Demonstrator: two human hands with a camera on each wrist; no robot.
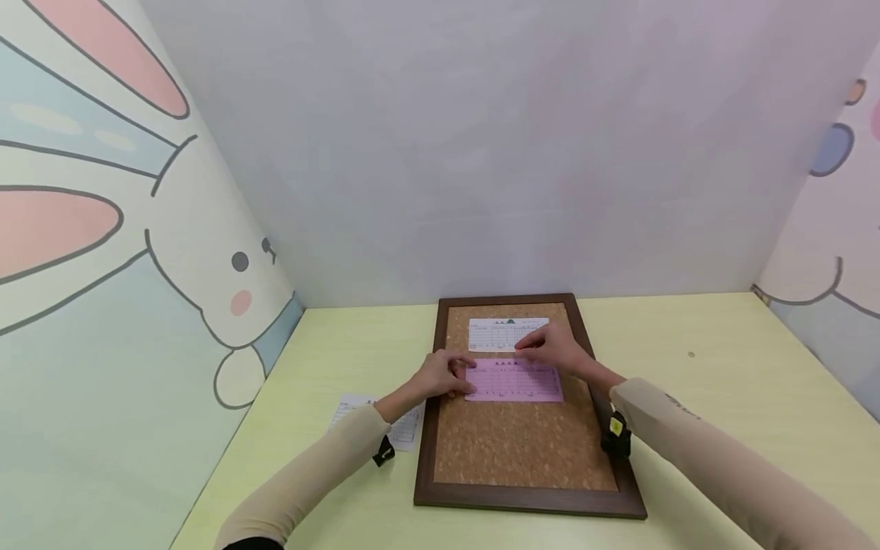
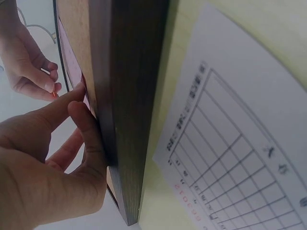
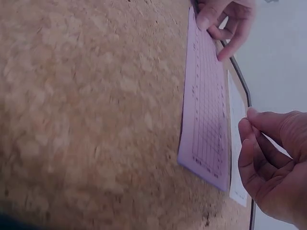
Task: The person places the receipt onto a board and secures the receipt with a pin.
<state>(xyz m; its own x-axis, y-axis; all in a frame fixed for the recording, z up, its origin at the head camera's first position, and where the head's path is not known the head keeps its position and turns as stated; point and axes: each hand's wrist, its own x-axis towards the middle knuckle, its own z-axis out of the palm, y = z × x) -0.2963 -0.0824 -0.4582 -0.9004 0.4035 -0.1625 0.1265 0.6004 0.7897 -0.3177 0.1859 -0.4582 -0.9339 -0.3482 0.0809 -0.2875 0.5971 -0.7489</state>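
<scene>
A pink printed form slip (image 1: 514, 382) lies on a cork board (image 1: 522, 447) in a dark brown frame. My left hand (image 1: 443, 372) touches its left end, thumb and forefinger apart on the paper. Just above its top edge, my right hand (image 1: 555, 347) pinches a small orange-red pin (image 2: 54, 95), mostly hidden by the fingertips. Higher on the board is a white printed slip (image 1: 488, 334), partly covered by my right hand. A small green spot, perhaps a pin head (image 1: 511, 321), shows at its top edge.
Left of the board, more white printed paper (image 1: 404, 431) lies on the pale yellow table (image 1: 715, 412), partly under my left forearm. The board's raised frame (image 1: 529, 500) runs round the cork. A grey wall (image 1: 495, 153) stands behind, with rabbit-painted panels (image 1: 227, 305) at the sides.
</scene>
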